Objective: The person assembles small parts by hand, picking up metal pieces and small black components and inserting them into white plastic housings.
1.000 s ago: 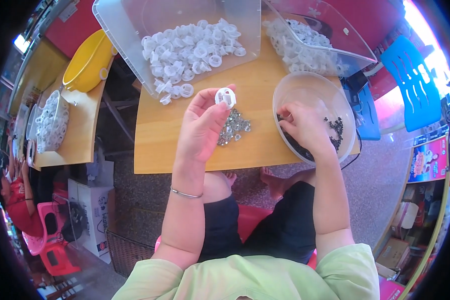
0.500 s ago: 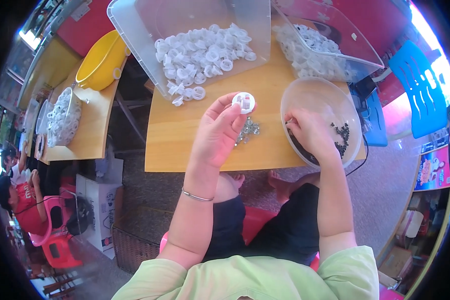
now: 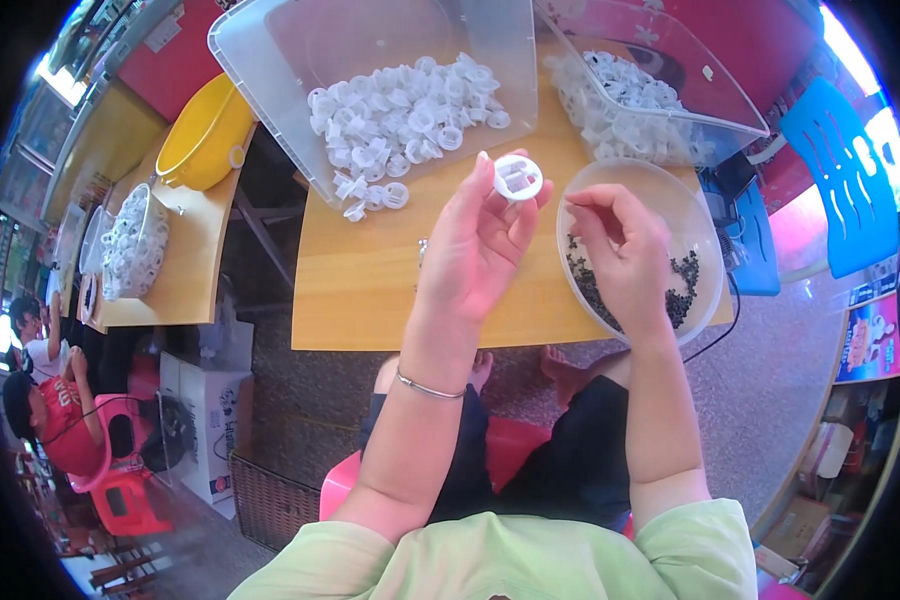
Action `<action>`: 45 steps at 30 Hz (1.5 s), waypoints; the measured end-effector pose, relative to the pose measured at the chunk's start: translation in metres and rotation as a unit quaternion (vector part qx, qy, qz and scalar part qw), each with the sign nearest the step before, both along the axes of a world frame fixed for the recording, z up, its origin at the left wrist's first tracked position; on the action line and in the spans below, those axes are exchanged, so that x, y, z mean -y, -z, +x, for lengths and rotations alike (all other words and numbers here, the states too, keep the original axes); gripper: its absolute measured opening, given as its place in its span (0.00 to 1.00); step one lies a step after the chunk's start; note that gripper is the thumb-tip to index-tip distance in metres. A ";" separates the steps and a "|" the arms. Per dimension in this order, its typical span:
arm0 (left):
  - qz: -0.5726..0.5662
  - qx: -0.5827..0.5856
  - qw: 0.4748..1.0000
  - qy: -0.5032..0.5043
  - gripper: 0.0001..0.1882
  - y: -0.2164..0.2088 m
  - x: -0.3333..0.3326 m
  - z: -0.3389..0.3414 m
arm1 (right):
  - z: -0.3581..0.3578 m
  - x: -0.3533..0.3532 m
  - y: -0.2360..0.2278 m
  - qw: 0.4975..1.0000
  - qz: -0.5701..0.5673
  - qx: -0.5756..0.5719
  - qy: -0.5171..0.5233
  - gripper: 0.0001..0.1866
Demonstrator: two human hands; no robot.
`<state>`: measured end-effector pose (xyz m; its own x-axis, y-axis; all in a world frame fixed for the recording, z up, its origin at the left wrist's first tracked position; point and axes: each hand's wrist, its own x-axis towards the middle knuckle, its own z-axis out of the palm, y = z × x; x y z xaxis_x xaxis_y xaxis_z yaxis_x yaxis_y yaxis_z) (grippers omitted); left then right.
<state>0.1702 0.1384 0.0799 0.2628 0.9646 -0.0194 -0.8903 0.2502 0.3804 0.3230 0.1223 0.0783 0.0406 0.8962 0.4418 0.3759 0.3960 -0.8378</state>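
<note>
My left hand [image 3: 473,240] is raised over the table, its fingers closed around the edge of a small round white plastic part [image 3: 518,177] whose slotted face is turned up. To the right, my right hand [image 3: 627,245] hovers above the near-left side of a translucent round bowl [image 3: 688,200]. Its thumb and forefinger are pinched together; whatever may be between them is too small to make out. Small black pieces [image 3: 682,298] lie in the bowl, partly behind that hand. A few tiny clear bits [image 3: 422,250] show left of my left wrist; others are hidden behind it.
A tipped clear bin [image 3: 270,100] spills white plastic parts [image 3: 400,115] onto the wooden table [image 3: 360,290]. Another clear bin [image 3: 740,125] of parts stands back right. On a left-hand table are a yellow tub [image 3: 205,140] and a filled container [image 3: 135,245]. People sit beyond; a blue chair [image 3: 840,180] stands right.
My left hand has shifted right with the white part, covering most of the clear bits. My right hand has lifted out of the bowl's black pieces, fingers pinched. The view has shifted slightly.
</note>
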 end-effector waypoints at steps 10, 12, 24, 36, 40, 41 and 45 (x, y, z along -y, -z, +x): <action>-0.024 -0.075 0.997 0.012 0.15 0.035 0.011 -0.016 | -0.020 0.000 -0.005 0.977 -0.052 -0.175 -0.108 0.09; -0.019 -0.078 0.997 0.006 0.15 0.033 0.010 -0.018 | -0.021 -0.001 -0.005 0.973 -0.077 -0.191 -0.103 0.09; -0.024 -0.105 0.994 -0.013 0.14 0.032 0.011 -0.025 | -0.024 0.002 -0.001 0.978 -0.076 -0.167 -0.097 0.11; -0.019 -0.119 0.993 -0.020 0.14 0.025 0.015 -0.024 | -0.022 0.000 -0.004 0.988 -0.008 -0.116 -0.101 0.10; -0.003 -0.114 0.993 -0.001 0.14 0.026 0.016 -0.023 | -0.021 -0.001 0.002 0.989 0.059 -0.086 -0.109 0.09; 0.007 -0.116 0.993 0.006 0.14 0.026 0.016 -0.024 | -0.022 -0.001 0.003 0.984 0.050 -0.126 -0.115 0.09; 0.024 -0.132 0.991 0.014 0.12 0.024 0.016 -0.021 | -0.020 -0.002 0.002 0.986 0.038 -0.119 -0.110 0.08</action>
